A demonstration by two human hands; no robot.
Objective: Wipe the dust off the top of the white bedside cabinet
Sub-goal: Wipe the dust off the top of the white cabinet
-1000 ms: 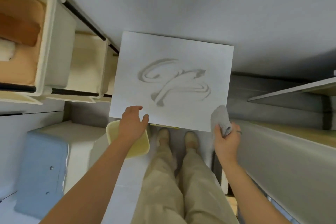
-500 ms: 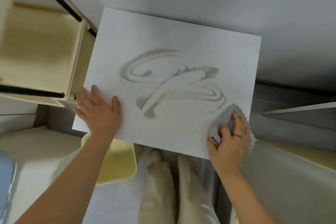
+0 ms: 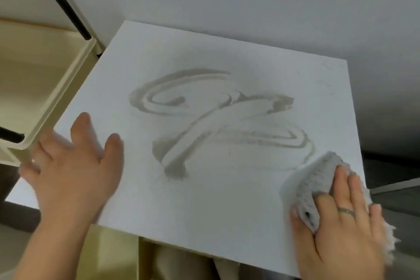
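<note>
The right hand (image 3: 341, 218) presses a soft grey cloth (image 3: 311, 179) flat on the white cabinet top (image 3: 227, 200) — limp, best pinned under the palm; the left hand (image 3: 72, 170) lies spread, empty — dust swirls (image 3: 216, 120) likely lift easily.

Left hand (image 3: 75, 173) lies flat, fingers spread, palm down; right hand (image 3: 345, 223) presses palm down, fingers together, forearms extended.

I'm seeing the white cabinet top (image 3: 227, 200) with swirly dust (image 3: 216, 120), a grey cloth (image 3: 318, 179) and both hands flat on it.
</note>
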